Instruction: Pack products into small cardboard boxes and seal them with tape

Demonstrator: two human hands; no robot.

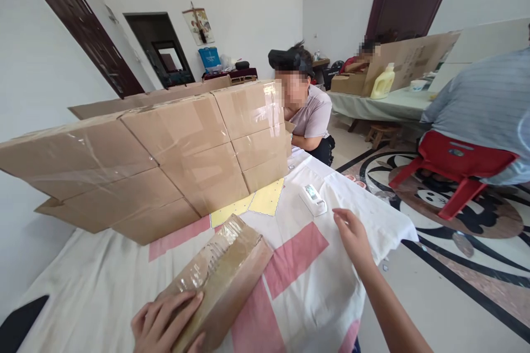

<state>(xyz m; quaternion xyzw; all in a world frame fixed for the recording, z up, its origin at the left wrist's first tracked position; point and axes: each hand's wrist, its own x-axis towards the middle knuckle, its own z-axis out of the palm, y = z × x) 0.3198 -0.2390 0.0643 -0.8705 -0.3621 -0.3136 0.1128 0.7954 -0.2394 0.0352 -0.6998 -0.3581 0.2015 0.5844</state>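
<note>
A long taped cardboard box [223, 265] lies slantwise on the cloth-covered table [298, 298] in front of me. My left hand [169, 320] grips its near end, fingers across the top. Over the table's right edge, my right hand [351, 234] is raised with its fingers loosely bent and nothing visible in them. Just left of those fingertips sits a small white device [313, 200] with a screen-like patch; hand and device look apart. Behind the box, stacked taped cartons [194, 143] form a wall along the table.
A crouching person [312, 116] is beyond the stack's right end. At right, another person sits on a red plastic chair [464, 157] by a second table holding a yellow jug [383, 81]. A dark flat object [22, 317] lies at the lower left.
</note>
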